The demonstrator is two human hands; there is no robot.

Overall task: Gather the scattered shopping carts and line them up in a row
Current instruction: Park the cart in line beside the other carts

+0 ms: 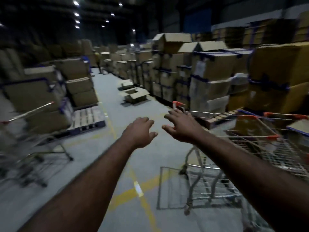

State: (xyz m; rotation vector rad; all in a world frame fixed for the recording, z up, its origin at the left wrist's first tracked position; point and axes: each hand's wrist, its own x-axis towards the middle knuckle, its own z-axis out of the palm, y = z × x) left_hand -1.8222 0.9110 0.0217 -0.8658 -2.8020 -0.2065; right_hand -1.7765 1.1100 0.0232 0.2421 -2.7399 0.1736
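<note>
Two arms in shot, both bare. The left forearm (93, 178) is uncovered all the way to the left hand (139, 133), and the right forearm (242, 158) likewise to the right hand (183, 127). Fingertips slightly blurred.

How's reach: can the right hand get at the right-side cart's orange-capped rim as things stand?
Probably yes. The right hand is open and close beside the rim of the cart, near its orange corner cap, with nothing between them. Blur hides whether it touches.
</note>
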